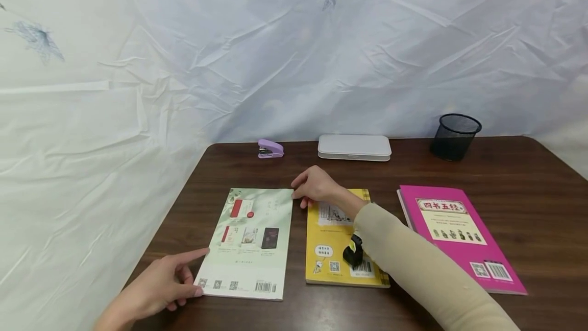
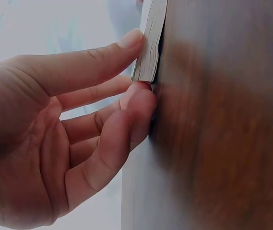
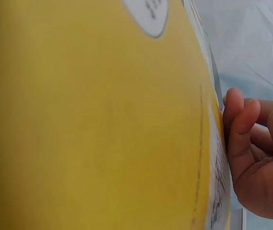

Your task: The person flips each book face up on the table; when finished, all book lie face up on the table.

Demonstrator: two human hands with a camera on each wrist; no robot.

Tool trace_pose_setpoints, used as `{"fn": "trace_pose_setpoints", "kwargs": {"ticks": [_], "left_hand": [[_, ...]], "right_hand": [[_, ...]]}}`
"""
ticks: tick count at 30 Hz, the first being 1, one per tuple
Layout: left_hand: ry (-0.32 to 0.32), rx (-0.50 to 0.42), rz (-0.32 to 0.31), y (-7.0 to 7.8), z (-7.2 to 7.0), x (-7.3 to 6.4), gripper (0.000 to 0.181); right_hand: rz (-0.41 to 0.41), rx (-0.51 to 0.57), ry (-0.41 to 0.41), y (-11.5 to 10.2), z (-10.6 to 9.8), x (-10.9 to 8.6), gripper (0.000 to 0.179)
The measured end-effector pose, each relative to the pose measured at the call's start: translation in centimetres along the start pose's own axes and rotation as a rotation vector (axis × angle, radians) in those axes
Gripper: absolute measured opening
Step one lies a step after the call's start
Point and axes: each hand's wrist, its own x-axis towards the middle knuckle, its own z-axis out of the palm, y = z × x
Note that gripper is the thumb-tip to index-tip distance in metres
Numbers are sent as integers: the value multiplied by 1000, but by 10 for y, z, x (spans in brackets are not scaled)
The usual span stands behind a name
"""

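A pale green book (image 1: 257, 269) lies on the table with its printed back cover up. At its left edge and lower left corner is my left hand (image 1: 158, 282), index finger stretched out and thumb at the corner. The left wrist view shows that thumb against the book's page block (image 2: 148, 52), with the other fingers bent beside the corner, low over the wood. My right hand (image 1: 316, 185) reaches over a yellow book (image 1: 317, 239), fingertips right at the green book's upper right corner. Loosely bent right fingers (image 3: 242, 120) appear beyond the yellow cover (image 3: 102, 115) in the right wrist view.
A magenta book (image 1: 468, 239) lies to the right, beyond my right sleeve (image 1: 413, 254). Along the back of the brown table (image 1: 220, 167) stand a purple stapler (image 1: 271, 148), a white case (image 1: 353, 147) and a black mesh pen holder (image 1: 455, 137). White sheeting (image 1: 275, 65) hangs behind.
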Motion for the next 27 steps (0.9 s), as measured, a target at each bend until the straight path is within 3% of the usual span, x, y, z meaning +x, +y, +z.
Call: {"fn": "trace_pose_setpoints", "kwargs": {"ticks": [27], "left_hand": [[31,38,31,1,5,0,90]], "right_hand": [[15,-10,40,0,7,1,35]]}}
